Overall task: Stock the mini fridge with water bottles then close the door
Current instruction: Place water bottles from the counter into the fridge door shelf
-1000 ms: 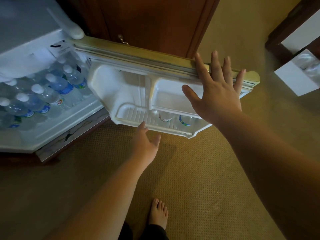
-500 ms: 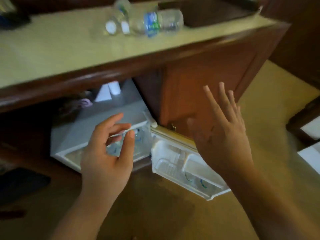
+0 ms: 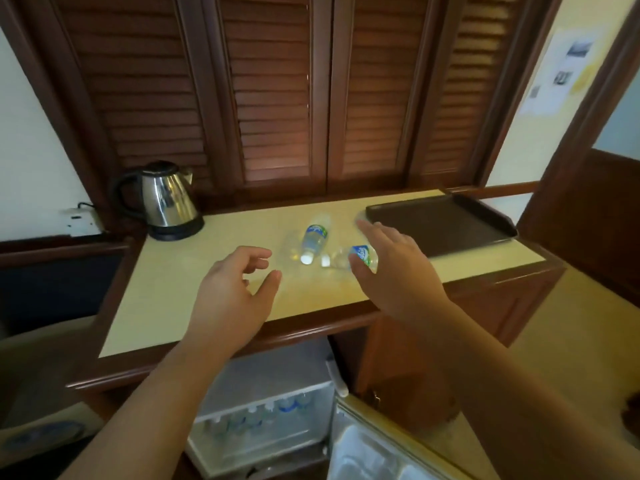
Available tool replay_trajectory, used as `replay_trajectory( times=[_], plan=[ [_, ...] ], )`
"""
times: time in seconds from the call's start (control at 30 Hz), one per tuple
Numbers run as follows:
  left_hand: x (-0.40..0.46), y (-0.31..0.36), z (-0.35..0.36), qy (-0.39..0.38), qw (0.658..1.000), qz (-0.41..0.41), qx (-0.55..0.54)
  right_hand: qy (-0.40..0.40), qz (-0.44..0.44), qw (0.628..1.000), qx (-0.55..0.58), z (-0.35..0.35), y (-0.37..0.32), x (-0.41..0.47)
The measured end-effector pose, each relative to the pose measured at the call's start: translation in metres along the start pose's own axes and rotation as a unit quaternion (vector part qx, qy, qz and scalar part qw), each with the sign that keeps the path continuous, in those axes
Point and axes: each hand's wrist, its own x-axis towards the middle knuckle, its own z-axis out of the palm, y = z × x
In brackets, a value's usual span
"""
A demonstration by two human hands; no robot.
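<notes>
Two clear water bottles with white caps lie on the cream counter [image 3: 194, 282]. The left bottle [image 3: 313, 237] is in plain sight; the right bottle [image 3: 346, 259] is partly hidden behind my right hand [image 3: 398, 268]. That hand is open, its fingers over the right bottle; I cannot tell if it touches it. My left hand [image 3: 235, 292] hovers open with curled fingers, just left of the bottle caps. Below the counter the white mini fridge [image 3: 273, 375] stands with its door [image 3: 377, 448] swung open, several bottles [image 3: 263, 415] on its shelf.
A steel kettle [image 3: 166, 202] stands at the counter's back left, with a wall socket [image 3: 81, 221] beside it. A dark tray [image 3: 436, 226] lies at the right end. Louvred wooden doors [image 3: 311, 91] rise behind. An open wooden cabinet door [image 3: 398, 368] stands beside the fridge.
My view has swung up from the fridge to the counter top. Both hands have left the fridge door and risen over the counter toward the two lying bottles.
</notes>
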Motion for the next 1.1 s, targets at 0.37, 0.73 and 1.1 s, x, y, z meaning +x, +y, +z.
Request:
replay_trajectory(
  times=[0.37,0.73,1.1],
  plan=[
    [0.149,-0.042,0.116,-0.147,0.977,-0.071,0.14,-0.187,-0.037,0.95,-0.248,0.125,0.032,0.136],
    [0.17,-0.083,0.182,-0.165,0.966,-0.127,0.153,-0.094,-0.08,0.968,-0.219,0.157,0.062,0.136],
    [0.055,-0.039,0.082,0.052,0.985,0.103,0.126,0.236,0.106,0.96,0.108,0.058,0.059,-0.062]
  ],
)
